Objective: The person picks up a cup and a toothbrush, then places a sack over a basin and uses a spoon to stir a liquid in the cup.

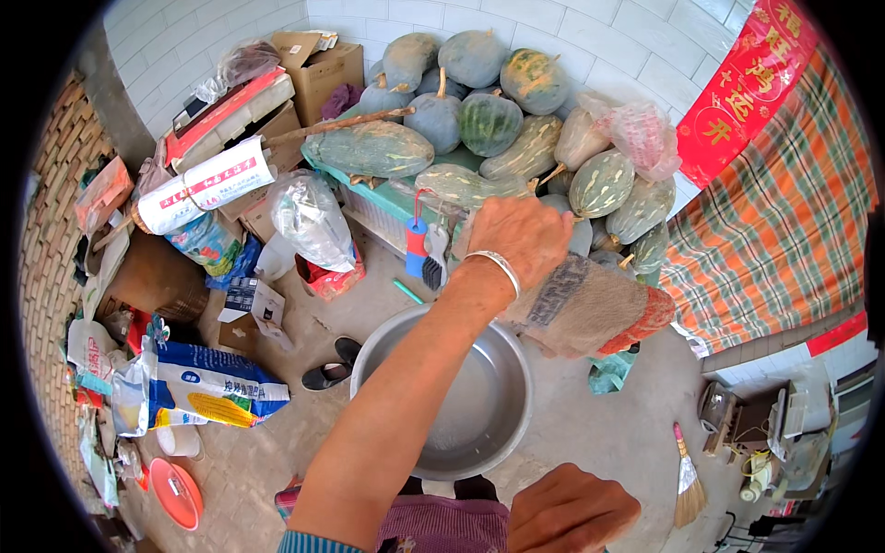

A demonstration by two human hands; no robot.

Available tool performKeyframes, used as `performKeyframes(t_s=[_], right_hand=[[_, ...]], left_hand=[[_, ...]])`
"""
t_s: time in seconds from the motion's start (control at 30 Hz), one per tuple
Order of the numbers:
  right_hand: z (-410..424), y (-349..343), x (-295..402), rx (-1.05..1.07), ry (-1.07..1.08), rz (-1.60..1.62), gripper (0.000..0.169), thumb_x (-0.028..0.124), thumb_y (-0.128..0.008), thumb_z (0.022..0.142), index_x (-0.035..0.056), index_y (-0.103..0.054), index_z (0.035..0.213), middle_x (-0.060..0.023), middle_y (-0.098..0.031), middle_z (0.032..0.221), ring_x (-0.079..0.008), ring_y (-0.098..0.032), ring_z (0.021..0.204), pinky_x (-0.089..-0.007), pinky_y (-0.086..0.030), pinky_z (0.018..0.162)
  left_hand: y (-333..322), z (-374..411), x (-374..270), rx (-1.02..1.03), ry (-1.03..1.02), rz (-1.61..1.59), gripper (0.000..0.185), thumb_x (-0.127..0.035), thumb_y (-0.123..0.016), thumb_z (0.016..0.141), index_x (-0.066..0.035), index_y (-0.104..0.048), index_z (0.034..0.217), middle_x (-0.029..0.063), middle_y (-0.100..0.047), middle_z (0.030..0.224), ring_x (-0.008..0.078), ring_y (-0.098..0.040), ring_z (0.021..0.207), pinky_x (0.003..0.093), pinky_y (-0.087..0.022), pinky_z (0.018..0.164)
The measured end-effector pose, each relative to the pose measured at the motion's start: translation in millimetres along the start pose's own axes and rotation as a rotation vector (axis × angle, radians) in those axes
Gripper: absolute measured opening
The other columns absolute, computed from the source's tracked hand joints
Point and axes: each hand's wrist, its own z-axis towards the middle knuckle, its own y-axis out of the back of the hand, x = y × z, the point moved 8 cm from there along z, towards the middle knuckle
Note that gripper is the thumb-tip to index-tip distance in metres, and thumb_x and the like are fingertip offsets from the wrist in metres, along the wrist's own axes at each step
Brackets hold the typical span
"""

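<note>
My left hand [522, 238], with a silver bangle at the wrist, is closed on the upper edge of a brown towel [574, 301]. The towel has a grey band and a red end, and it spreads out to the right. Below that arm sits a round metal basin [477, 408] on the concrete floor, partly covered by my forearm; whether it holds water I cannot tell. My right hand [574, 511] is a fist near my lap, right of the basin. Its palm is hidden, and nothing shows in it.
Several pumpkins [432, 114] are piled against the tiled wall beyond the towel. A scrub brush [434, 266] is by the pile's front edge. Black shoes [328, 373] and a feed sack [207, 387] lie leftward. A hand broom [688, 484] lies right, below a plaid curtain [781, 207].
</note>
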Motion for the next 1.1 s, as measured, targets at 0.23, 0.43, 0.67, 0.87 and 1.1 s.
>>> performKeyframes(t_s=[0.23, 0.43, 0.67, 0.87, 1.1], right_hand=[[-19, 2, -17, -0.018, -0.095, 0.072, 0.027, 0.018, -0.067, 0.088, -0.0043, -0.070, 0.073, -0.0131, -0.066, 0.064, -0.0234, -0.061, 0.048, -0.0309, -0.047, 0.041], [-5, 0, -12, 0.018, -0.046, 0.040, 0.026, 0.017, -0.066, 0.088, -0.0044, -0.070, 0.073, -0.0127, -0.066, 0.063, -0.0233, -0.062, 0.048, -0.0310, -0.047, 0.042], [-16, 3, -20, 0.016, -0.094, 0.053, 0.028, 0.018, -0.067, 0.087, -0.0047, -0.071, 0.072, -0.0123, -0.065, 0.062, -0.0227, -0.062, 0.048, -0.0308, -0.047, 0.041], [-9, 5, -17, -0.015, -0.048, 0.033, 0.029, 0.020, -0.069, 0.086, -0.0055, -0.070, 0.072, -0.0118, -0.065, 0.061, -0.0219, -0.063, 0.048, -0.0309, -0.048, 0.041], [-4, 9, -20, 0.080, -0.081, 0.015, 0.032, 0.024, -0.067, 0.090, -0.0039, -0.072, 0.077, -0.0117, -0.066, 0.063, -0.0229, -0.061, 0.049, -0.0346, -0.046, 0.042]], left_hand=[[0, -2, -2, 0.026, -0.009, 0.003, 0.052, -0.035, -0.047, 0.096, -0.003, -0.070, 0.064, 0.0184, -0.066, 0.066, 0.0377, -0.066, 0.067, 0.0472, -0.051, 0.064], [-1, -3, -2, -0.054, -0.034, 0.013, 0.052, -0.035, -0.046, 0.097, -0.003, -0.071, 0.065, 0.0178, -0.067, 0.067, 0.0369, -0.066, 0.067, 0.0465, -0.051, 0.065], [-4, -3, -1, 0.005, -0.027, 0.017, 0.051, -0.035, -0.046, 0.097, -0.003, -0.071, 0.066, 0.0178, -0.067, 0.068, 0.0365, -0.067, 0.067, 0.0463, -0.052, 0.066], [-1, 0, -4, 0.014, -0.022, 0.026, 0.052, -0.036, -0.044, 0.097, -0.003, -0.071, 0.068, 0.0182, -0.067, 0.069, 0.0364, -0.067, 0.069, 0.0471, -0.051, 0.068], [1, -2, -3, 0.074, -0.020, 0.006, 0.052, -0.037, -0.045, 0.097, -0.003, -0.071, 0.068, 0.0188, -0.067, 0.071, 0.0366, -0.067, 0.071, 0.0481, -0.050, 0.069]])
